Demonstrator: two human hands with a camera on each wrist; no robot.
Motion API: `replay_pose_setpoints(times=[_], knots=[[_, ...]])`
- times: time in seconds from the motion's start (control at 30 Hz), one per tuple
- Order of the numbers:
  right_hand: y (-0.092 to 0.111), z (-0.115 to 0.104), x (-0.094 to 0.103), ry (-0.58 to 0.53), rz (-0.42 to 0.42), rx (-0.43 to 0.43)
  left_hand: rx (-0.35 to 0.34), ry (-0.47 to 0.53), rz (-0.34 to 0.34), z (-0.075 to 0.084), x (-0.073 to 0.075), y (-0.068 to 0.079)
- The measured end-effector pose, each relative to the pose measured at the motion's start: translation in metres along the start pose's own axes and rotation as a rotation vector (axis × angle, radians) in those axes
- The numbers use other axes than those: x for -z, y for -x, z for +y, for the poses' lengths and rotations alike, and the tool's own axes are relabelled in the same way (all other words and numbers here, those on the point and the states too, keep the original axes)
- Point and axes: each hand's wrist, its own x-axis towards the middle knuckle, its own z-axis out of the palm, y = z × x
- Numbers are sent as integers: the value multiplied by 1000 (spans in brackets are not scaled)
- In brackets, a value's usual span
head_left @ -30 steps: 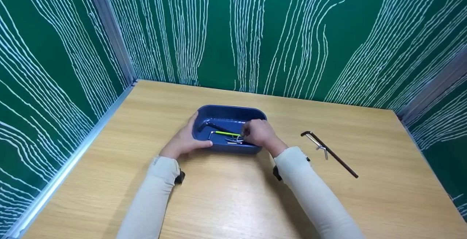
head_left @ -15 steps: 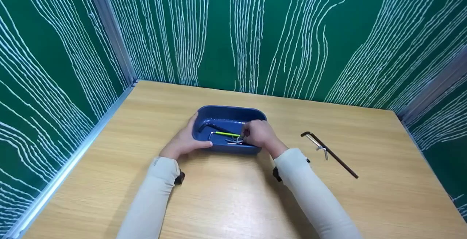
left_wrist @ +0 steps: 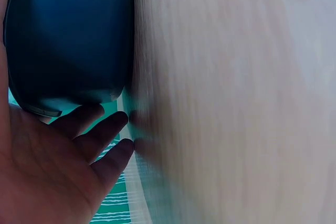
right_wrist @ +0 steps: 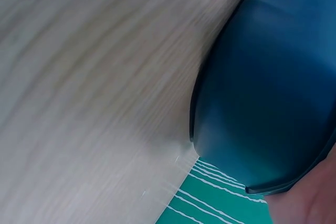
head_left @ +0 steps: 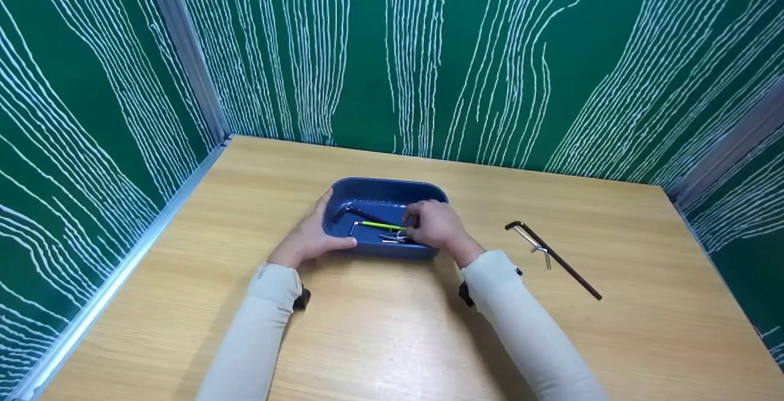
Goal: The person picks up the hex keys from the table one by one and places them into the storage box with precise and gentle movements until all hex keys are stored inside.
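Gripping the left end of a deep blue, round-cornered, plastic-looking tray (head_left: 389, 190), the left hand (head_left: 309, 232) lays its thumb along the near rim, and the left wrist view shows three of its fingers slightly bent and spread apart at the tray's end. Over at the tray's right end, the right hand (head_left: 436, 223) reaches down inside, fingers bent, fingertips right by the small metal pieces; whether they pinch one, I cannot tell, because the hand itself covers the spot. And what's in the tray? A lime-green L-shaped key with a bare metal short arm (head_left: 378, 225) lies lengthwise, its right end running up to that hand; behind it, a black L-shaped key (head_left: 364, 212) slants from the tray's left side; in front, by the tray's near wall, sits a little cluster of thin silver metal pieces (head_left: 392, 240), too small to count. Well apart, to the right of the tray, there's a long dark L-shaped rod (head_left: 566, 267) on the pale wooden table (head_left: 373, 327), with silver metal L-shaped pieces (head_left: 525, 234) lying against it. Beyond the tray rises a green wall with wavy white lines (head_left: 361, 52). Light beige sleeves (head_left: 245, 333) reach in from the tray's near side.
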Motion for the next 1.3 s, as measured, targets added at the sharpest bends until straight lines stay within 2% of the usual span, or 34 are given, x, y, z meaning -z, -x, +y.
replay_pose_setpoints(times=[0.3, 0.47, 0.7, 0.87, 1.07, 1.3], knots=[[4, 2, 3, -139, 5, 8, 3, 8, -5, 2, 1, 1], [6, 4, 4, -233, 40, 12, 16, 15, -12, 3, 1, 2], [9, 12, 9, -430, 68, 20, 27, 21, 0, 2, -1, 2], [13, 14, 18, -578, 66, -16, 22, 14, -8, 0, 1, 1], [20, 25, 27, -563, 82, -72, 15, 10, 7, 1, 0, 1], [29, 45, 32, -546, 144, -52, 22, 15, 20, 2, 0, 2]])
